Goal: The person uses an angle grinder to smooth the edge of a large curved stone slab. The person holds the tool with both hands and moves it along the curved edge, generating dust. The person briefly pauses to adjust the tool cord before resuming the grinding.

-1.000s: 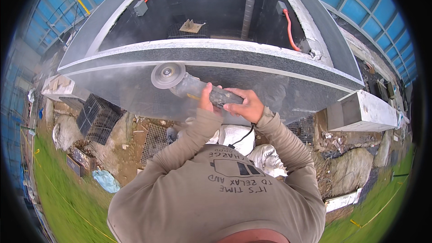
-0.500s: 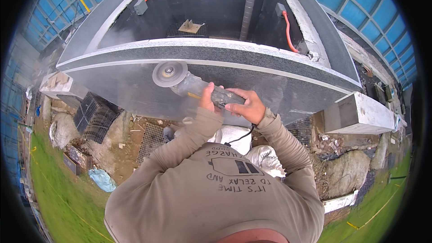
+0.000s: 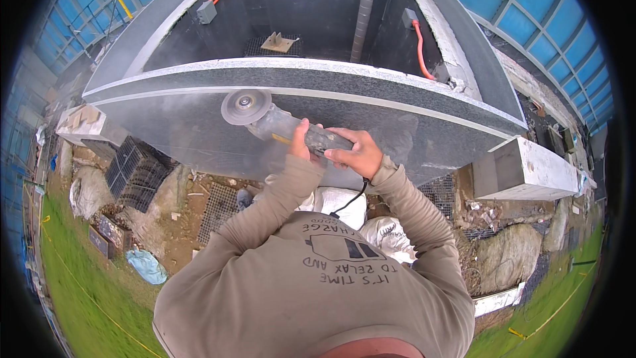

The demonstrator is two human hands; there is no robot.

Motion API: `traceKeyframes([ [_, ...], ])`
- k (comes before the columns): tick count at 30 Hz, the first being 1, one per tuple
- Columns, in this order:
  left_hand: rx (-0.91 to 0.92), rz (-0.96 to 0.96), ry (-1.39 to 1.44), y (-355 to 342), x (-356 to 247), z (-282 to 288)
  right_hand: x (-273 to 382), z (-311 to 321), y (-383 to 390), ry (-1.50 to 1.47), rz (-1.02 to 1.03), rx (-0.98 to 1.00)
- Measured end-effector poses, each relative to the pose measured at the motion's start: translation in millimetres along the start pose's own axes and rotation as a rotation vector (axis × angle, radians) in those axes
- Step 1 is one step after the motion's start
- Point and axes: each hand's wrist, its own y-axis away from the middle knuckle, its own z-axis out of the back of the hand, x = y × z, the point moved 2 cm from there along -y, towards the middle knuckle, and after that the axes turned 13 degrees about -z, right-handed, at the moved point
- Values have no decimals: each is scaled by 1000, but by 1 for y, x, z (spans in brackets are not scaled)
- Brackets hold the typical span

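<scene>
Both my hands grip a dusty grey angle grinder (image 3: pixel 283 126) with a round disc (image 3: pixel 246 107) at its left end. My left hand (image 3: pixel 302 142) wraps around the middle of its body, and my right hand (image 3: pixel 358 152) holds the rear end, where a black cord (image 3: pixel 356 199) runs down. The disc lies close to the upper part of a dark stone panel (image 3: pixel 192 129), just below a pale strip (image 3: pixel 311 93) along its top. Whether the disc touches the stone I cannot tell. Pale dust hangs along the panel, mostly to the left.
Beyond the panel is a black-lined pit with a grey pipe (image 3: pixel 364 16) and orange conduits (image 3: pixel 423 50). Pale blocks (image 3: pixel 527 169) stand at both panel ends. White sacks (image 3: pixel 344 205), black plastic grids (image 3: pixel 136 172) and rubble lie below it.
The grinder and both hands have shifted slightly left in the picture. My grip looks the same, and the dust has thinned a little around the tool.
</scene>
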Motion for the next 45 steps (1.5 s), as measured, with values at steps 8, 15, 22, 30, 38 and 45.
traceKeyframes([
  [8, 7, -33, -40, -3, -24, -2, 5, -13, -15, -14, 52, -4],
  [15, 22, 5, -2, 13, 4, -4, -3, 1, 20, 5, 39, -37],
  [22, 58, -13, -23, 26, 16, -11, -8, 6, 34, -36, 43, -38],
  [30, 12, -39, -47, 15, 6, -5, -7, 0, 18, 23, 61, -36],
  [38, 45, 0, -83, 19, -23, -15, 0, -11, -4, 3, 85, -11],
  [45, 6, -49, -127, 19, -30, -23, 3, -11, -12, 68, 57, -3],
])
